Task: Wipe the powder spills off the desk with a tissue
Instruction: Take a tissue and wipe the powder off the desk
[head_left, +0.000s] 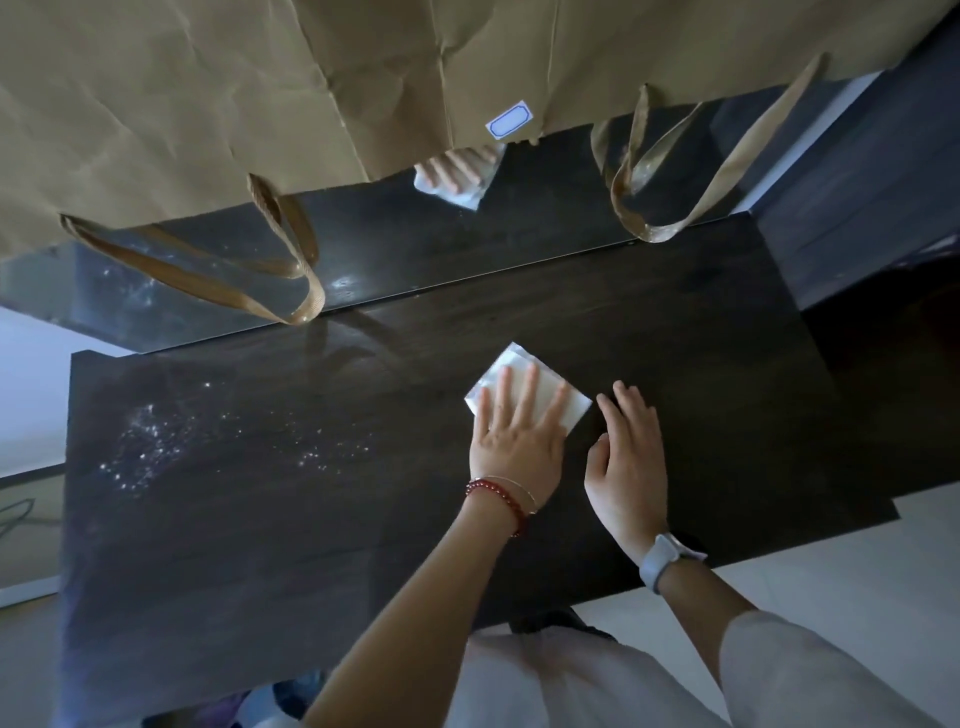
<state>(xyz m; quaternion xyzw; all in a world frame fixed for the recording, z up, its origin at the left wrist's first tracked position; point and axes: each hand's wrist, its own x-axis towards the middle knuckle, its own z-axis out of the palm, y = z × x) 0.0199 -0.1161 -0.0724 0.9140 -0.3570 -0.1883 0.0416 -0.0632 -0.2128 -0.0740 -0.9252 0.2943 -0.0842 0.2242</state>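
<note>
A folded white tissue (519, 364) lies flat on the dark wooden desk (675, 322), near its middle. My left hand (517, 436), with a red bead bracelet at the wrist, presses on the tissue with straight, spread fingers. My right hand (628, 457), with a grey watch at the wrist, rests flat on the bare desk just right of the tissue, apart from it. White powder specks (156, 441) are scattered over the left part of the desk, reaching toward the middle.
Brown paper bags (260, 93) with looped handles (291, 291) hang over a mirror (545, 228) at the desk's back edge; the mirror reflects the hand and tissue. The desk's near edge runs by my body. Pale floor shows at the right.
</note>
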